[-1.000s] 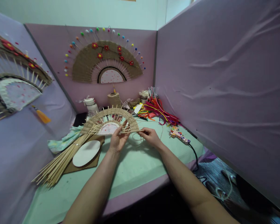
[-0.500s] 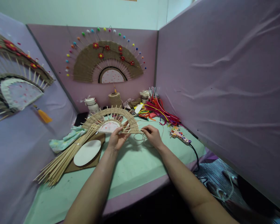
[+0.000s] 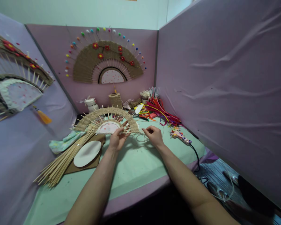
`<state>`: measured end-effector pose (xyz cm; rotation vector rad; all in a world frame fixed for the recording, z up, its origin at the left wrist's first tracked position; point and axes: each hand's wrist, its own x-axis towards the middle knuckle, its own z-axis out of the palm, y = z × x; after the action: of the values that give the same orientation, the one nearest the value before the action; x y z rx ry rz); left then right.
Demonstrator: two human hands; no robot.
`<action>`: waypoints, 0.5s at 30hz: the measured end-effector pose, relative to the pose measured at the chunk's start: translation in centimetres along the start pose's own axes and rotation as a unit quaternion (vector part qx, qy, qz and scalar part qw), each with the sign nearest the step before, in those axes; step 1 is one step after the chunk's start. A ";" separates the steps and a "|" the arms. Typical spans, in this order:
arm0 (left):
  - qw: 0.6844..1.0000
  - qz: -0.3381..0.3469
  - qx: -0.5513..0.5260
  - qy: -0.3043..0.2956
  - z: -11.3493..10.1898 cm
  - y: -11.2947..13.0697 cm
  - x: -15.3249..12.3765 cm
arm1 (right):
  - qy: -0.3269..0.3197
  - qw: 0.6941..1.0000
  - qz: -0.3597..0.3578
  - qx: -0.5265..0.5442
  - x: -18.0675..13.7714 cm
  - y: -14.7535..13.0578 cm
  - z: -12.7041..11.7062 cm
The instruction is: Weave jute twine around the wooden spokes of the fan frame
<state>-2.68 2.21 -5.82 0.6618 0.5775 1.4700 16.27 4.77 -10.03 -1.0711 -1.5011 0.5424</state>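
Note:
A half-round fan [image 3: 131,120] of thin sticks woven with tan twine is held up above the table. My left hand [image 3: 117,139] grips it at its lower edge, beside the white spotted half-circle [image 3: 108,127] at its centre. My right hand [image 3: 154,135] is just off the fan's right end, thumb and fingertips pinched on the twine. A loop of that twine [image 3: 141,139] hangs between the fan and my right hand. Under the fan's left side lies a bundle of bamboo sticks [image 3: 65,157].
Left of my arm, a white oval card [image 3: 87,153] rests on brown cardboard [image 3: 81,168]. A glue gun [image 3: 180,136] with a black cord lies at right. Behind stand a twine spool [image 3: 115,100], a white bottle [image 3: 91,105] and red pipe cleaners [image 3: 162,111]. A finished fan [image 3: 84,65] hangs on the back panel.
The fan has tilted, its left end swinging outward and a little left. My right hand's fingertips have drawn slightly away from the fan's right end.

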 end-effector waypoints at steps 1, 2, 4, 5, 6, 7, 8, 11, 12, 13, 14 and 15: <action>1.000 -0.001 0.000 0.002 0.0 0.0 0.0 | 0.002 1.000 -0.009 -0.006 0.0 0.0 0.0; 1.000 0.000 0.001 0.004 0.0 0.0 0.0 | 0.002 1.000 -0.020 -0.012 0.0 0.1 0.0; 1.000 0.004 0.004 0.010 -0.1 0.0 0.1 | 0.002 0.999 -0.040 -0.025 -0.1 0.3 -0.1; 1.000 0.006 0.006 0.012 -0.2 0.0 0.1 | 0.001 0.998 -0.049 -0.032 -0.1 0.3 -0.1; 1.000 0.007 0.008 0.013 -0.2 0.0 0.2 | -0.001 0.998 -0.057 -0.040 -0.1 0.4 -0.1; 1.000 0.008 0.010 0.012 -0.3 0.0 0.2 | -0.002 0.997 -0.063 -0.048 -0.1 0.5 -0.1; 1.000 0.011 0.012 0.011 -0.3 0.0 0.2 | -0.003 0.996 -0.069 -0.057 -0.1 0.5 -0.1; 0.999 0.023 0.021 0.004 -0.4 0.0 0.3 | -0.013 0.992 -0.085 -0.088 -0.1 0.5 -0.1; 0.999 0.027 0.026 0.002 -0.4 0.0 0.3 | -0.016 0.991 -0.091 -0.099 -0.1 0.4 -0.2; 0.999 0.031 0.032 0.003 -0.4 -0.1 0.3 | -0.017 0.989 -0.096 -0.110 -0.1 0.3 -0.2; 0.999 0.035 0.040 0.004 -0.4 -0.1 0.3 | -0.016 0.987 -0.100 -0.121 -0.1 0.3 -0.2; 0.998 0.039 0.047 0.005 -0.4 -0.2 0.3 | -0.015 0.986 -0.104 -0.130 -0.1 0.2 -0.2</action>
<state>-2.80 2.55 -6.25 0.7570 0.6381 1.5268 16.51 4.69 -10.23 -1.0907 -1.7199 0.2206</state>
